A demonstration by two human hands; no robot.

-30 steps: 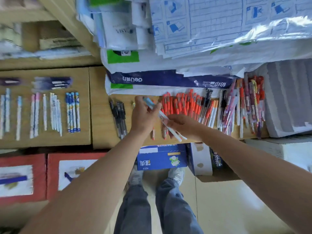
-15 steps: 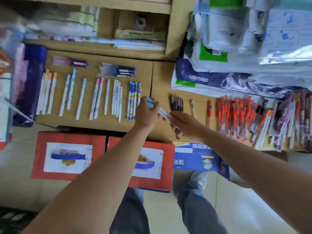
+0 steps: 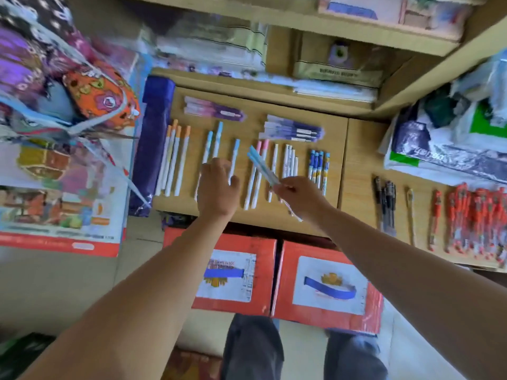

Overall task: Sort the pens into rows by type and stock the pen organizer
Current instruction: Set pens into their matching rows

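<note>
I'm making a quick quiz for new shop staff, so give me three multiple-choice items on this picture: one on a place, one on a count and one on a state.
1. Where in the rows on the wooden top do the orange-capped pens lie?
A. far left end
B. middle
C. far right end

2. How many orange-capped pens are there?
A. two
B. four
C. seven

3. What is the right hand doing?
A. lying flat and empty
B. pinching light-blue-capped pens
C. making an empty fist

Answers:
1 A: every other row lies to their right.
2 B: four orange caps show side by side.
3 B: its fingers close on the pens' lower ends, holding them above the rows.
</note>
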